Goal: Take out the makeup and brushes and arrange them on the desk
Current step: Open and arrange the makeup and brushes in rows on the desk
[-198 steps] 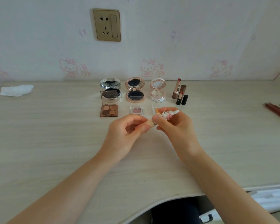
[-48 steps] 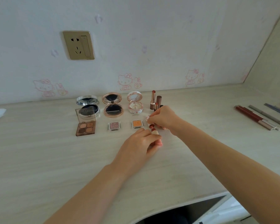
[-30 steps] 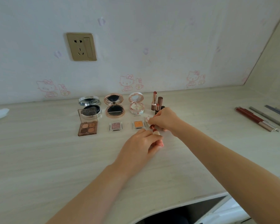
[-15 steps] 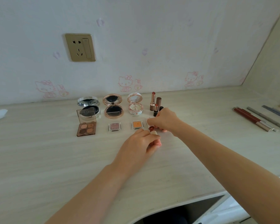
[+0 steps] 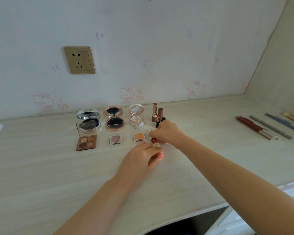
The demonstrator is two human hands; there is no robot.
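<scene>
Here, on the pale wood-grain desk (image 5: pixel 41 167), both hands meet just right of the middle. The left hand (image 5: pixel 139 160) curls its fingers round the cream base of an opened lipstick (image 5: pixel 154 142), whose dark red bullet points toward the far side. The right hand (image 5: pixel 166 133) is bent over just beyond it, fingertips pinching a small pale cap (image 5: pixel 149 131); most of that cap is hidden.

Farther back stands a row of round hinged compacts, lids up: a silver compact (image 5: pixel 88 118) on the left, a rose-gold compact (image 5: pixel 114 119) with a dark mirror in the middle, and a white floral compact (image 5: pixel 137 117) on the right. Right of them, two uncapped lipsticks (image 5: pixel 155 114) stand upright beside their cylindrical caps.

Nearer lie a brown four-pan eyeshadow palette (image 5: pixel 86 139) with a clear lid raised, a small square pink glitter pan (image 5: pixel 115 139) and a square orange pan (image 5: pixel 139 136).

At the far right, slim pencils and brushes (image 5: pixel 261 128) lie side by side. A brass-toned wall socket (image 5: pixel 79 60) sits on the pale wallpaper.
</scene>
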